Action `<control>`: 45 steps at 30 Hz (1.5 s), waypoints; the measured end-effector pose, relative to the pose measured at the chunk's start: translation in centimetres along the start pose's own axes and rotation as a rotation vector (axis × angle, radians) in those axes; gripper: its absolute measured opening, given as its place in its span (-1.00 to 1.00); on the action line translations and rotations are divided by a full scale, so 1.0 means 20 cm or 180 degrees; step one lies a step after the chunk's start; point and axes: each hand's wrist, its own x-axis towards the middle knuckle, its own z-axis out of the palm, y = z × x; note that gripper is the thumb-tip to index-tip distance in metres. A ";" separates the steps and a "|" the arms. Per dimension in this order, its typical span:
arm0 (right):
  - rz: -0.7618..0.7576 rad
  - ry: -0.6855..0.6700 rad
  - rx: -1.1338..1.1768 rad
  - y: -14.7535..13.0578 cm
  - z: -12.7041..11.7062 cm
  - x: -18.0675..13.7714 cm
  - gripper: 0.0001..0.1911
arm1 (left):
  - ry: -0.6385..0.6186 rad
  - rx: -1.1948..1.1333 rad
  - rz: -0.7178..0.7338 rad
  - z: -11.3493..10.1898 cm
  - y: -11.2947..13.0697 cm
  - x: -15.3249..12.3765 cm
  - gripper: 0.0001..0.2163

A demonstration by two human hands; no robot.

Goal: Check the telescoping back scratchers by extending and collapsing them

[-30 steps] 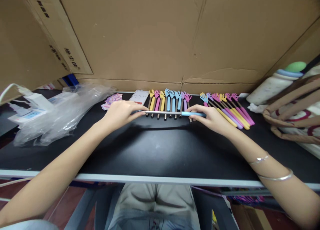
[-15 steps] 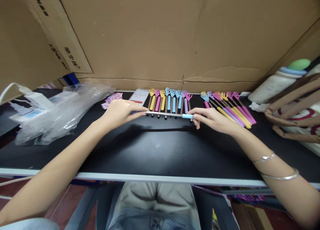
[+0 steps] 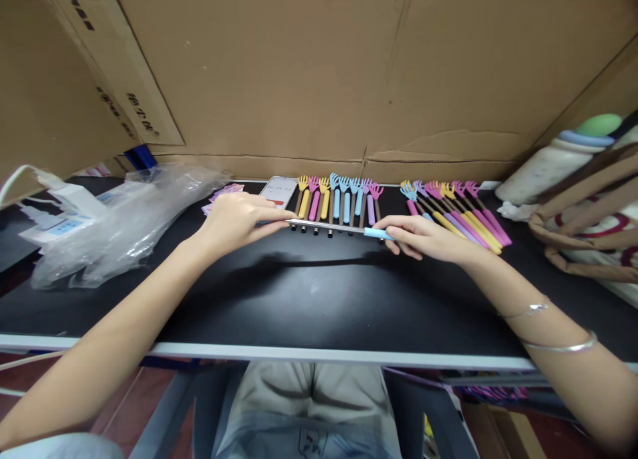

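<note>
My left hand (image 3: 239, 223), closed in a pinch, holds the left end of a thin metal rod (image 3: 326, 226). At the rod's right end is a light-blue grip sleeve (image 3: 375, 233), and the fingers of my right hand (image 3: 421, 236) are closed round it. The rod is held nearly level above the table, tilted slightly down to the right, its shadow below. Just behind it lies a row of back scratchers (image 3: 346, 206) with claw-shaped heads in yellow, pink, blue and purple. More back scratchers (image 3: 468, 223) fan out beyond my right hand.
A phone (image 3: 279, 192) and small pink printed cards (image 3: 226, 190) lie behind my left hand. Clear plastic bags (image 3: 124, 226) and a power strip (image 3: 54, 230) are at left. A bottle (image 3: 553, 167) and a brown-handled bag (image 3: 588, 226) stand at right. Cardboard (image 3: 279, 67) walls the back.
My right hand has shifted slightly right and down, its lower fingers more spread. The sleeve end of the rod dips a little more. My left hand keeps its pinch.
</note>
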 end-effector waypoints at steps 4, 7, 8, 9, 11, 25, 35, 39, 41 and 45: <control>0.0022 0.0232 -0.0011 0.01 0.02 0.01 -0.59 | -0.0118 0.0030 -0.0061 0.00 0.01 0.00 -0.70; -0.0039 0.0559 -0.0245 0.02 0.00 0.02 -0.60 | -0.0209 0.0014 -0.0158 0.01 0.00 0.00 -0.71; -0.0049 0.0684 -0.0343 0.02 -0.01 0.02 -0.61 | -0.0225 0.0008 -0.0202 0.01 -0.01 0.00 -0.71; -0.0048 0.0803 -0.0423 0.01 -0.02 0.01 -0.61 | -0.0230 0.0009 -0.0264 0.01 -0.02 0.00 -0.71; -0.0024 0.0997 -0.0443 0.01 -0.04 0.01 -0.63 | -0.0226 0.0024 -0.0426 0.01 -0.04 0.00 -0.73; 0.0118 0.0700 0.0028 0.01 -0.03 0.00 -0.63 | -0.0161 -0.0386 -0.0610 0.02 -0.04 0.00 -0.72; 0.0202 0.0530 0.0096 -0.01 -0.03 -0.01 -0.54 | -0.0174 -0.0456 -0.0568 0.03 -0.02 0.00 -0.71; 0.0581 0.0740 0.0574 0.00 -0.04 0.00 -0.57 | -0.0343 -0.0414 -0.0627 0.04 -0.02 0.01 -0.72; 0.0679 0.0818 0.0795 0.01 -0.05 0.00 -0.59 | -0.0419 -0.0402 -0.0699 0.04 -0.03 0.01 -0.73; 0.0591 0.0888 0.1064 0.00 -0.06 -0.01 -0.65 | -0.0468 -0.0493 -0.0810 0.03 -0.05 0.01 -0.75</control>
